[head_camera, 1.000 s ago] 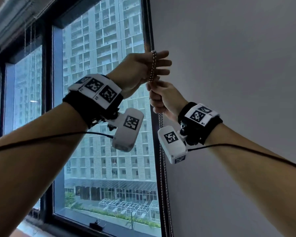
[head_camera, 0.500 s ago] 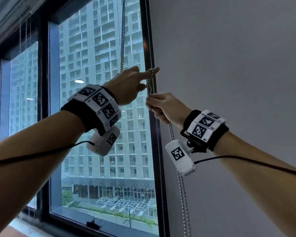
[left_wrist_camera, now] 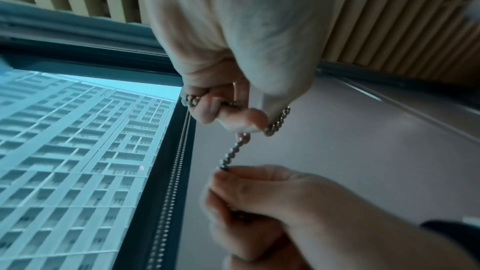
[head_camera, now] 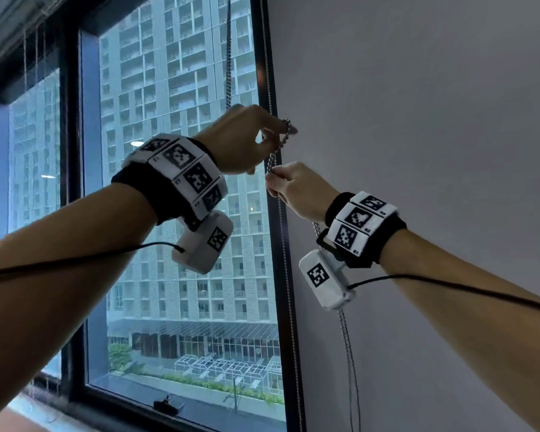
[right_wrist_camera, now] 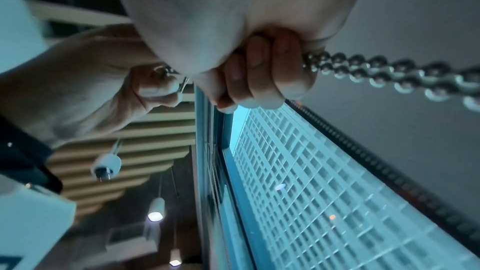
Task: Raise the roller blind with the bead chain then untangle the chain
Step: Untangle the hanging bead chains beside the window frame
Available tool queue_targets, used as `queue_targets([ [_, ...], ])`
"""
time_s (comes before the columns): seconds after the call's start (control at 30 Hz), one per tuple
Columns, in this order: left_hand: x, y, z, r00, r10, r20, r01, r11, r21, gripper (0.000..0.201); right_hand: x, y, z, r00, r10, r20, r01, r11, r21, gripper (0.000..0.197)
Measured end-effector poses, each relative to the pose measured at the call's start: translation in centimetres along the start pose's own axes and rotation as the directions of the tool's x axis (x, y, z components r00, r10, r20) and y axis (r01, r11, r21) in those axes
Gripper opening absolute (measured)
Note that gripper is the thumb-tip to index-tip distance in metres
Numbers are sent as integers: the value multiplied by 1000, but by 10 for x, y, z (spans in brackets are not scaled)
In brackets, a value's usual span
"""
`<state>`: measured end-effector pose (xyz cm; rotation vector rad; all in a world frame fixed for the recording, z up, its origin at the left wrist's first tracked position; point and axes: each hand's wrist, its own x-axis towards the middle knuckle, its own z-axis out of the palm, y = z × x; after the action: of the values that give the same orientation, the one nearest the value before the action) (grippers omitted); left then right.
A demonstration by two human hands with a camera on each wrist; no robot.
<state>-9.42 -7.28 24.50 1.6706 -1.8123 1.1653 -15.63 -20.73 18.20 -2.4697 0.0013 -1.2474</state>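
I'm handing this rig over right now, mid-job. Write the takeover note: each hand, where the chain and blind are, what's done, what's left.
Left hand: raised, fingertips pinching a bend of the bead chain.
Right hand: just below, fist gripping the same chain; doubled strands hang down past the wrist.
One strand runs up from the left hand; another hangs along the window frame.
Roller blind: covers the right pane; how far it is raised cannot be told.
Left to do: part the strands between the hands, then let the chain hang straight.

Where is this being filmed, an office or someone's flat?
Hard to say which, but it is a room high up in a city building. The window looks out on a tall apartment block, and pendant lamps hang from a slatted ceiling.
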Motion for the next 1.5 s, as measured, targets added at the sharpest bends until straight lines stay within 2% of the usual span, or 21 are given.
queue_targets([
  [0.07, 6, 5, -4, 1000, -11, 13, 12, 998, -63, 32, 9, -7, 3, 1000, -3, -19, 5, 996, 85, 36],
  [0.17, 13, 13, -8, 999, -31, -28, 28, 994, -109, 34, 16, -18, 7, 1000, -13, -23, 18, 979, 202, 37],
  [0.27, 9, 15, -8, 996, -78, -35, 77, 996, -47, 35, 11, -23, 11, 999, 28, 33, -37, 944, 328, 34],
  [0.47, -8, -4, -5, 984, -105, -144, 121, 987, 109, 34, -23, 6, 6, 973, 8, 233, -158, 757, 634, 32],
  [0.5, -9, -8, -4, 984, -112, -138, 130, 982, 135, 34, -26, 13, 5, 978, 5, 209, -148, 721, 677, 32],
  [0.57, -11, -13, 0, 987, -127, -100, 144, 972, 188, 36, -24, 21, 0, 996, 33, 83, -83, 676, 732, 27],
  [0.67, -9, -17, 6, 990, -124, -68, 136, 968, 210, 39, -15, 18, -14, 986, 59, -157, 70, 707, 703, 21],
  [0.73, -7, -18, 10, 991, -113, -68, 125, 970, 209, 41, -12, 8, -23, 971, -10, -240, 164, 756, 633, 22],
  [0.8, -5, -19, 11, 993, -98, -72, 112, 970, 215, 41, -9, -4, -27, 950, -129, -284, 255, 848, 464, 22],
  [0.87, -5, -19, 12, 993, -82, -81, 99, 968, 229, 38, -4, -14, -27, 915, -242, -322, 317, 926, 204, 22],
  [0.93, -5, -17, 11, 995, -45, -90, 66, 969, 240, 35, 2, -18, -24, 888, -295, -352, 323, 946, 21, 21],
  [1.0, -6, -14, 9, 995, 10, -101, 13, 973, 230, 33, 8, -20, -22, 877, -301, -375, 302, 952, -59, 19],
  [1.07, -6, -9, 7, 993, 42, -111, -18, 978, 210, 29, 11, -20, -19, 876, -290, -386, 281, 956, -80, 16],
  [1.17, -6, -6, 8, 993, 29, -112, -7, 982, 188, 30, 13, -19, -13, 883, -240, -404, 232, 970, -69, 15],
  [1.23, -5, -5, 11, 996, 9, -88, 7, 985, 173, 34, 15, -19, -8, 876, -167, -452, 178, 984, -18, 13],
  [1.3, -5, -5, 13, 998, -4, -59, 14, 984, 177, 33, 18, -20, -6, 856, -47, -515, 118, 987, 106, 10],
  [1.37, -5, -5, 14, 999, 3, -53, 7, 980, 200, 29, 22, -22, -3, 828, 47, -558, 76, 978, 196, 15],
  [1.5, -5, -7, 17, 996, 24, -81, -7, 977, 213, 28, 25, -26, 2, 797, 87, -598, 14, 987, 162, 27],
])
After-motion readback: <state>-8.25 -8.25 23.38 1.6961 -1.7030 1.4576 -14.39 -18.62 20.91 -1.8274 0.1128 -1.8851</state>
